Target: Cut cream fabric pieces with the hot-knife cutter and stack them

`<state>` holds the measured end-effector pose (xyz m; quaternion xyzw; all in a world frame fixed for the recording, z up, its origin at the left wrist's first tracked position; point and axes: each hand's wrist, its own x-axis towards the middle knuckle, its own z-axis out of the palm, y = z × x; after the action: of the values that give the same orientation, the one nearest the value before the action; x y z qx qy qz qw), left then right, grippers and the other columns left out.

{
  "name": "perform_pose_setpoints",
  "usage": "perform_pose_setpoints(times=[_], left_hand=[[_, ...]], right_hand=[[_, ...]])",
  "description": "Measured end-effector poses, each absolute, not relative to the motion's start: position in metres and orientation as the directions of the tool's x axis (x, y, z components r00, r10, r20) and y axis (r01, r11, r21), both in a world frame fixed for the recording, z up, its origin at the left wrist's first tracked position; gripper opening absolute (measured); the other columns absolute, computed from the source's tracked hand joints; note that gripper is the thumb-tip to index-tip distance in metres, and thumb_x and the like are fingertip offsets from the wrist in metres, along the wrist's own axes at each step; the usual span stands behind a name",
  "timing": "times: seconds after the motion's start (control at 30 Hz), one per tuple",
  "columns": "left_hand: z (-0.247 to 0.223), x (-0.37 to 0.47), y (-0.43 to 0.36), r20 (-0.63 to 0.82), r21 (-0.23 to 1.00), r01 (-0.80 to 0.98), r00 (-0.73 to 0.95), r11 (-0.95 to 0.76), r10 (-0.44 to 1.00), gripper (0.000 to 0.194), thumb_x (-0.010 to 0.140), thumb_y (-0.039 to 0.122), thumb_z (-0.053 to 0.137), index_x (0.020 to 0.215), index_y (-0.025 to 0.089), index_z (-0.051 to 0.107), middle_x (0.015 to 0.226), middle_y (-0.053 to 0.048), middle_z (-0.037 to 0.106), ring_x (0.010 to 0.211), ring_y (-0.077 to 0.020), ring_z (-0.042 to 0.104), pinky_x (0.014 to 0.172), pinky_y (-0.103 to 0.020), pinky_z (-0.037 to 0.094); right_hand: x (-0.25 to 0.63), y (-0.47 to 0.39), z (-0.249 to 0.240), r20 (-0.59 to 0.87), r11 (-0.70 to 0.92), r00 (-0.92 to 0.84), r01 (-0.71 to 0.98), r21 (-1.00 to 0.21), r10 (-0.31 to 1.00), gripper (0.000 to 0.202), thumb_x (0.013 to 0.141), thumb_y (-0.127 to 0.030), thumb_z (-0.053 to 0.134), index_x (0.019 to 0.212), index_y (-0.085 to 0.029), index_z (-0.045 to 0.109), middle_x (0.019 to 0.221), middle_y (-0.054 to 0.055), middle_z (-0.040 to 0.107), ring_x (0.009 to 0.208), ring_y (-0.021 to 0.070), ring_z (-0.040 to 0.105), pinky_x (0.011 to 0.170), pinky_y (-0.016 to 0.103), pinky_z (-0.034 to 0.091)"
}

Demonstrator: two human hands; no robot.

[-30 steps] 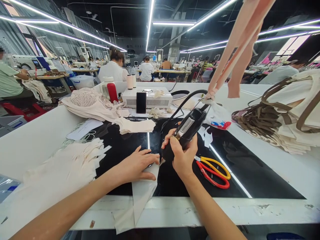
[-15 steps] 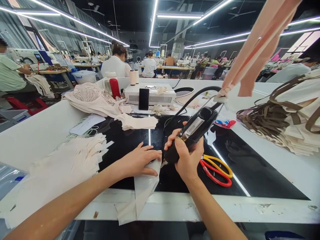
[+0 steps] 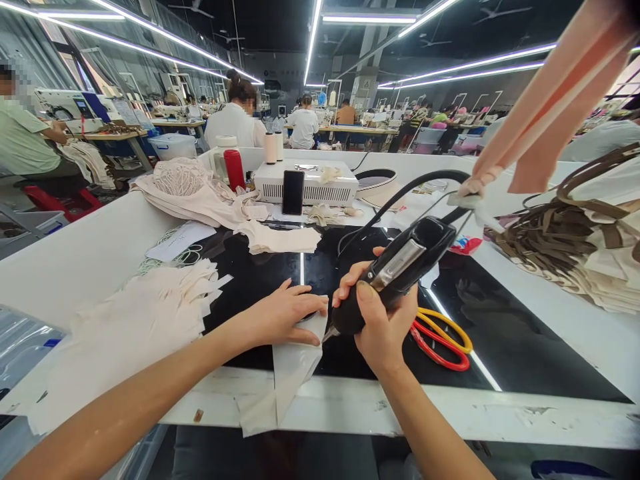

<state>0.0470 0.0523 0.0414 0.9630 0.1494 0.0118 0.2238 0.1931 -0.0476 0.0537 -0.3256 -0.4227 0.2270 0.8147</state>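
My left hand [image 3: 295, 313] lies with its fingers apart on a pale fabric piece [image 3: 295, 373], pressing it to the black mat [image 3: 260, 280]. A dark curved edge shows under the fingers; what it belongs to is hidden. The fabric's lower end hangs over the table's front edge. Wrapped in my right hand [image 3: 383, 320] is a black corded hand cutter [image 3: 405, 260], tilted. Its thin metal tip points down-left at the fabric's right edge, close to my left fingertips; whether it touches cannot be told. A pink cloth strip [image 3: 555, 107] is tied near the cutter's cable end.
Red-and-yellow-handled scissors [image 3: 443, 340] lie right of my right hand. Stacked pale fabric [image 3: 135, 327] is at left, brown straps [image 3: 550, 233] at right. Behind are a phone [image 3: 293, 192], a white vented box [image 3: 310, 183], a red bottle [image 3: 233, 169] and lace fabric [image 3: 183, 183]. Co-workers sit beyond.
The view has shifted slightly, so most things appear a little to the right. The cutter's tip now shows beside the fabric edge. Both hands keep nearly the same pose.
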Motion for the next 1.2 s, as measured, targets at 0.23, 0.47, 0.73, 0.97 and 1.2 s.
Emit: perform_pose_setpoints(times=[0.23,0.47,0.73,0.97,1.2], left_hand=[[0.043,0.022,0.028,0.193,0.31,0.287,0.914,-0.906,0.356,0.03,0.103,0.035,0.066,0.13,0.021,0.062,0.144,-0.01,0.062,0.135,-0.028,0.056,0.118,-0.049,0.042],[0.02,0.001,-0.021,0.161,0.069,0.372,0.911,-0.926,0.379,0.024,0.107,0.012,0.042,0.106,0.018,0.065,0.094,-0.006,0.065,0.089,-0.0227,0.064,0.085,-0.037,0.055],[0.031,-0.016,0.01,0.151,0.179,0.252,0.948,-0.951,0.28,0.042,0.1,-0.003,0.041,0.126,0.022,0.062,0.128,-0.005,0.067,0.122,-0.0217,0.062,0.116,-0.042,0.044],[0.026,-0.014,0.039,0.253,0.228,0.159,0.943,-0.961,0.216,0.046,0.093,-0.007,0.044,0.128,0.018,0.064,0.131,-0.008,0.069,0.127,-0.0227,0.063,0.115,-0.042,0.048],[0.016,0.024,0.049,0.313,0.225,0.208,0.91,-0.952,0.273,0.039,0.095,-0.005,0.05,0.125,0.013,0.067,0.128,-0.01,0.07,0.119,-0.0222,0.067,0.104,-0.036,0.058]], right_hand=[[0.198,-0.05,0.061,0.529,0.674,0.552,-0.083,-0.734,0.645,0.045,0.086,-0.03,0.078,0.125,-0.03,0.056,0.086,-0.004,0.066,0.062,0.0133,0.062,0.054,0.028,0.057],[0.202,-0.05,0.069,0.544,0.7,0.574,-0.074,-0.71,0.612,0.038,0.084,-0.028,0.078,0.117,-0.029,0.06,0.082,-0.004,0.066,0.06,0.0131,0.061,0.051,0.028,0.056],[0.201,-0.055,0.073,0.534,0.697,0.579,-0.083,-0.712,0.616,0.041,0.083,-0.027,0.08,0.119,-0.029,0.061,0.081,-0.003,0.067,0.057,0.0137,0.061,0.048,0.028,0.056],[0.201,-0.057,0.073,0.535,0.691,0.563,-0.09,-0.717,0.63,0.039,0.083,-0.027,0.082,0.116,-0.028,0.063,0.081,-0.004,0.067,0.058,0.0141,0.062,0.049,0.028,0.057],[0.203,-0.061,0.069,0.537,0.677,0.552,-0.069,-0.733,0.637,0.04,0.084,-0.026,0.081,0.12,-0.027,0.061,0.081,-0.002,0.068,0.059,0.0151,0.062,0.049,0.029,0.058]])
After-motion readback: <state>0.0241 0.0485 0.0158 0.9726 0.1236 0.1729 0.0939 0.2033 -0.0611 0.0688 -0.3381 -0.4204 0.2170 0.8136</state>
